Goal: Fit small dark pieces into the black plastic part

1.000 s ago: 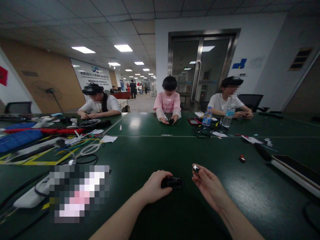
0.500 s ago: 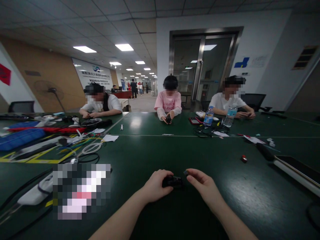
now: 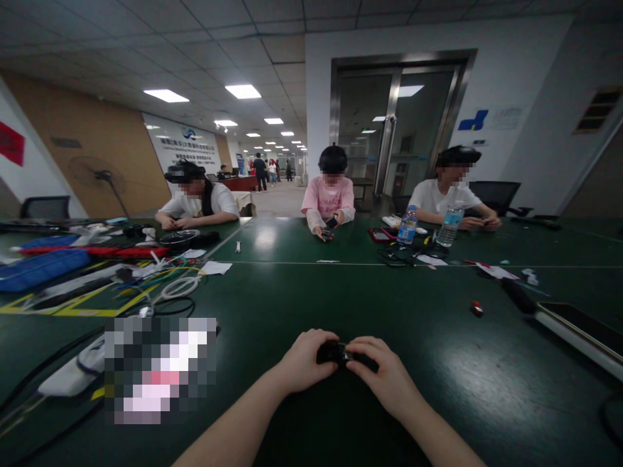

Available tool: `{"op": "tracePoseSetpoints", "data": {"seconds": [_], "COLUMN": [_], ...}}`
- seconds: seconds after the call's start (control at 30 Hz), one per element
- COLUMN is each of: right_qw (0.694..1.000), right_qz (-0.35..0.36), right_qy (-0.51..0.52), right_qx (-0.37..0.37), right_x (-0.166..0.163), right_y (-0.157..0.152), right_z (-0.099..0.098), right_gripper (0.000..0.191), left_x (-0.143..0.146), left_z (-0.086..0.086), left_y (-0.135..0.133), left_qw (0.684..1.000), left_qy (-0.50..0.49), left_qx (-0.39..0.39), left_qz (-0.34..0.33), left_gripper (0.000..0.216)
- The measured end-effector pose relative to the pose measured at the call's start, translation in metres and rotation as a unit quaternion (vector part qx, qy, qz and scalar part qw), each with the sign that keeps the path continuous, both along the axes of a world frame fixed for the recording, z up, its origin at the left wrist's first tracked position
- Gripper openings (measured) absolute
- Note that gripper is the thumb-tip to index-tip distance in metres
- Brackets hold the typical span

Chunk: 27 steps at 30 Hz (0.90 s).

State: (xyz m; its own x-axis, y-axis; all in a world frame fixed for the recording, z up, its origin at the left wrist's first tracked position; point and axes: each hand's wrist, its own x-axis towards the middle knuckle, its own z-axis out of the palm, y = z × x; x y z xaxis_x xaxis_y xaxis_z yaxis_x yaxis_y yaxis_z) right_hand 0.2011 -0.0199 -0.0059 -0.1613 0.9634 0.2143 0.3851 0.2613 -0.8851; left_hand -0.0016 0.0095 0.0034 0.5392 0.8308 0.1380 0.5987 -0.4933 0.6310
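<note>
Low over the green table, my left hand point(image 3: 307, 361) wraps around a glossy black device point(image 3: 329, 352), about as big as a computer mouse; its exact kind is unclear. From the other side my right hand point(image 3: 382, 370) meets the device, with thumb and fingertips closed in a pinch at its right end. A small dark piece point(image 3: 346, 354) with a shiny edge shows at those fingertips, against the device. Whether it sits in the device or only touches it, I cannot tell. My fingers cover much of both.
A power strip point(image 3: 73, 373) and cables lie left, beside a blurred-out patch. A small red-and-black item point(image 3: 476, 308) and a dark-topped, white-sided device point(image 3: 579, 331) lie right. Across the table point(image 3: 272, 305) sit several people, near water bottles point(image 3: 407, 226) and a blue tray point(image 3: 43, 269).
My right hand has moved left, bringing the small dark piece from beside the device up against its right end. My left hand stays put. The person opposite has drawn their hands' black items apart.
</note>
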Motion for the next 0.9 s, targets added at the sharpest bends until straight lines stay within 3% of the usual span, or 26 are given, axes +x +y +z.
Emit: {"op": "tracePoseSetpoints", "data": {"seconds": [0.33, 0.9], "right_qw": [0.992, 0.991], "right_qz": [-0.014, -0.012], "right_qy": [-0.121, -0.128], "right_qx": [0.040, 0.046], "right_x": [-0.0049, -0.0048], "right_y": [0.0011, -0.0009], "right_z": [-0.0012, 0.0009], "right_gripper": [0.026, 0.032], "left_x": [-0.0006, 0.0000], "left_z": [0.0009, -0.0006], "left_y": [-0.0005, 0.0006], "left_qw": [1.000, 1.000], "left_qy": [0.007, -0.002], "left_qx": [-0.011, 0.001], "left_qz": [0.007, 0.007], "left_gripper": [0.041, 0.041]}}
